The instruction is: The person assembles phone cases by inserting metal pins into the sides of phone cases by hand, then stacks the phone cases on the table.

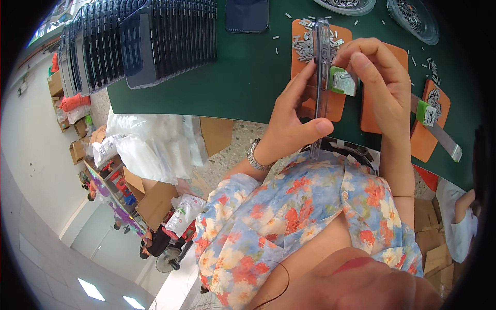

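My left hand (292, 121), with a watch on its wrist, holds a clear phone case (322, 57) upright and edge-on, thumb at the case's lower end and fingers along its side. My right hand (382, 77) pinches a small green and metal tool (343, 81) against the right edge of the case. Both hands hover over an orange mat (337, 106) on the green table (232, 77). Small metal pieces (304, 45) lie scattered on the mat behind the case.
A long row of dark phone cases (144, 41) stands at the table's left. A dark phone (247, 14) lies at the far edge. Two bowls of metal parts (413, 18) sit far right. A second green tool (427, 112) rests on another orange mat. Someone's white sleeve (460, 227) shows at right.
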Demonstrator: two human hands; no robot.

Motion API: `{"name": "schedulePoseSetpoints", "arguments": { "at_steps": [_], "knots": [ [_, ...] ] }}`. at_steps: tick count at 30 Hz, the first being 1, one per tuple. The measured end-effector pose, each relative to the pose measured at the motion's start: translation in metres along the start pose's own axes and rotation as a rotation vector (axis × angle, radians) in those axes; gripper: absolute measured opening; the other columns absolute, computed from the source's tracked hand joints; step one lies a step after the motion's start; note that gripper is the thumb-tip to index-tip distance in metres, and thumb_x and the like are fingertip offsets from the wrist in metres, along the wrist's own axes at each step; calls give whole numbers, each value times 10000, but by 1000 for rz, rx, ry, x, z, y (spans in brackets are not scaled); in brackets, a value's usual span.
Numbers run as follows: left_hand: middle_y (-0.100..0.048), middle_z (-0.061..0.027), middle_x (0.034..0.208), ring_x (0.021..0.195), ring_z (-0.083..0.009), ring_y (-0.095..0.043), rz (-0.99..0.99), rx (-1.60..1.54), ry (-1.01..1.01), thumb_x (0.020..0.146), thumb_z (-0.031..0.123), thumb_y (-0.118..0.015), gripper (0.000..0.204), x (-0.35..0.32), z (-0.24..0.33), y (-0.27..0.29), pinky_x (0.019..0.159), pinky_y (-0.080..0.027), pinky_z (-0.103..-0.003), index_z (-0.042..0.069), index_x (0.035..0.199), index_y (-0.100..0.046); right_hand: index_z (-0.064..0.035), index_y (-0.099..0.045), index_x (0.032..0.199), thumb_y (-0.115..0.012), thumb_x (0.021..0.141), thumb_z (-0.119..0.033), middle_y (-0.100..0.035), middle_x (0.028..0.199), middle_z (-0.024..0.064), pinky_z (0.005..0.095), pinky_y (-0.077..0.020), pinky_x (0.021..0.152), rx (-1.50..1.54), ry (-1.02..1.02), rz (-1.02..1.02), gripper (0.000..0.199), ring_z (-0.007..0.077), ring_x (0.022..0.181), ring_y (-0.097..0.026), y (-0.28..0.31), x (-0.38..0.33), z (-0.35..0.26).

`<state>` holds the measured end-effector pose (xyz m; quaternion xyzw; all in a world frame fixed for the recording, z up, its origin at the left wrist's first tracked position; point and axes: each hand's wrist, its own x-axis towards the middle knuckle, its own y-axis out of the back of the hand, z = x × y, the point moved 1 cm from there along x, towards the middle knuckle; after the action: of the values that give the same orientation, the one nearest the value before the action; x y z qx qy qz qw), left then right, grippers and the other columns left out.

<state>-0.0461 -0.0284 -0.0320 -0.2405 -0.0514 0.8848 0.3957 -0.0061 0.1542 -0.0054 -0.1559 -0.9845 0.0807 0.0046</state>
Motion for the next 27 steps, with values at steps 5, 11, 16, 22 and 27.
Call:
{"name": "schedulePoseSetpoints", "arguments": {
  "at_steps": [5,11,16,22,27],
  "knots": [
    [-477,-117,1225,1005,-177,-565,15,-55,-36,686,499,-781,1094,-3,1,-2,764,-537,-296,-21,1465,-215,-22,-647,933,-657,837,-76,-631,947,47,273,-447,751,-202,88,17,110,131,880,-575,-1,-7,-9],
    [-483,-105,1215,967,-164,-571,57,-28,-98,673,538,-771,1095,-4,3,-1,771,-534,-297,-9,1456,-236,-29,-661,911,-722,716,14,-629,1059,106,316,-433,776,-681,468,-25,209,269,985,-554,-10,-7,-24],
    [-486,-98,1210,949,-155,-572,66,-49,-96,673,555,-762,1064,-6,3,-2,770,-526,-285,5,1440,-271,-26,-655,882,-720,748,2,-622,1102,120,306,-412,796,-520,394,24,152,207,942,-523,-6,-17,-21],
    [-486,-97,1208,947,-150,-570,61,-69,-76,681,571,-752,1014,-6,0,-9,755,-525,-277,7,1401,-316,-36,-635,890,-694,786,18,-574,1205,135,277,-378,860,-430,382,100,131,149,930,-475,-7,-24,-11],
    [-479,-97,1209,951,-150,-572,56,-134,-75,676,617,-742,1040,-5,-1,-13,759,-538,-287,4,1396,-310,-28,-603,923,-636,833,17,-547,1236,144,276,-376,895,-353,295,77,106,141,979,-478,1,-29,-10]
  ]
}}
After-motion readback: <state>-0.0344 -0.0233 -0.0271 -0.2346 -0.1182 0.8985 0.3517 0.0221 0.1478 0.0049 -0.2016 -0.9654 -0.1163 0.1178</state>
